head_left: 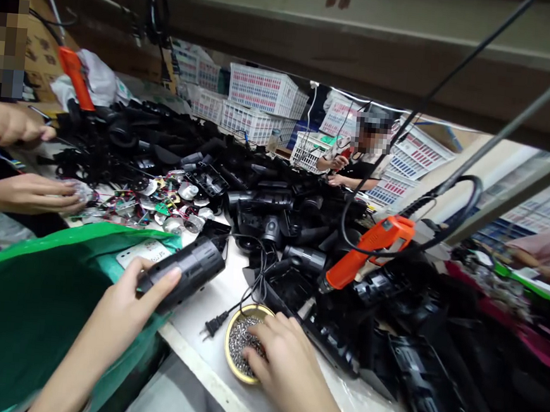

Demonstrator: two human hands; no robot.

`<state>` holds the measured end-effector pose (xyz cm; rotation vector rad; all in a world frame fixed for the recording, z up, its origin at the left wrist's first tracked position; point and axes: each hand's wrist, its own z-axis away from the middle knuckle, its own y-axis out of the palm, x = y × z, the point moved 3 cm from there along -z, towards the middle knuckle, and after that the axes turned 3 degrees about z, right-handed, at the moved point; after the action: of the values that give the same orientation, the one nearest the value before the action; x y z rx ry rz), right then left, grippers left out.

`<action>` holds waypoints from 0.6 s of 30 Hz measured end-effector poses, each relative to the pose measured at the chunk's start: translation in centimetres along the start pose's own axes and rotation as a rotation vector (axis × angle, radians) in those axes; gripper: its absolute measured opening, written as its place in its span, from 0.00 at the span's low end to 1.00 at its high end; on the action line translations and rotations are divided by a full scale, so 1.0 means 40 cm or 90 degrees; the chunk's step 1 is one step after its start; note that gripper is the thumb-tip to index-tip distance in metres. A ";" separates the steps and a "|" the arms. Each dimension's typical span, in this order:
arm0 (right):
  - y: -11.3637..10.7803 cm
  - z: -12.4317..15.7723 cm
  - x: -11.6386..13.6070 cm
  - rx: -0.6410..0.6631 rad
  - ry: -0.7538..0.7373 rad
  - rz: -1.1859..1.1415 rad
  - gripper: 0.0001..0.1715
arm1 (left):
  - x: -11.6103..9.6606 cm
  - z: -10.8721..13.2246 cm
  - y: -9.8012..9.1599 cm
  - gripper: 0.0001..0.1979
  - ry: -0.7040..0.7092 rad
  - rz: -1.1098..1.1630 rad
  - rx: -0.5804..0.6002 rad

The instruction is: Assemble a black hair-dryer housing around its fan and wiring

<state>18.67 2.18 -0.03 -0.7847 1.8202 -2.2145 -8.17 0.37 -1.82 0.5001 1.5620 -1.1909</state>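
Note:
My left hand [137, 300] is closed round a black plastic housing [194, 266], a cylinder with slots that looks like a hair dryer body. It holds the housing tilted above the near edge of the white table. My right hand [286, 359] reaches into a round yellow-rimmed bowl [227, 345] of small metal screws [240, 336]. Its thumb and forefinger touch the screws with a gap between them, and the other fingers are curled. Just left of the bowl lies a black two-pin plug [215, 324] on a bundled cord [263, 272].
An orange electric screwdriver [366, 251] hangs from its cable at right. Black housing parts [275, 200] are heaped across the table, beside wired motors [171, 198]. A green bag [23, 313] opens at left. A co-worker's hands [33, 193] work at left; another person [364, 156] sits opposite.

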 end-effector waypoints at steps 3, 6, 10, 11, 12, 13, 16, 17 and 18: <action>0.009 -0.032 0.020 0.045 -0.007 0.026 0.10 | 0.024 0.020 0.035 0.31 -0.031 -0.088 0.048; 0.032 -0.049 0.025 0.047 -0.020 0.033 0.07 | 0.015 0.034 0.075 0.29 -0.034 -0.158 0.082; 0.059 -0.044 0.016 0.022 -0.037 0.029 0.05 | -0.021 0.046 0.117 0.26 0.000 -0.282 0.108; 0.061 -0.039 0.013 0.014 -0.040 0.030 0.06 | -0.027 0.048 0.124 0.26 0.022 -0.307 0.104; 0.062 -0.034 0.010 0.004 -0.042 0.030 0.07 | -0.031 0.049 0.129 0.26 0.042 -0.327 0.096; 0.060 -0.030 0.006 -0.005 -0.045 0.025 0.07 | -0.032 0.049 0.131 0.26 0.063 -0.341 0.087; 0.045 -0.020 -0.010 -0.045 -0.066 -0.022 0.09 | -0.023 0.049 0.125 0.25 0.130 -0.356 0.057; 0.037 -0.019 -0.017 -0.065 -0.083 -0.048 0.09 | -0.018 0.049 0.120 0.25 0.145 -0.357 0.057; 0.029 -0.018 -0.023 -0.086 -0.104 -0.077 0.10 | -0.012 0.049 0.114 0.25 0.151 -0.360 0.062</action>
<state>18.86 2.93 -1.48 -1.0955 1.9020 -2.0438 -3.38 0.66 -3.24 0.2704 1.9282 -1.6867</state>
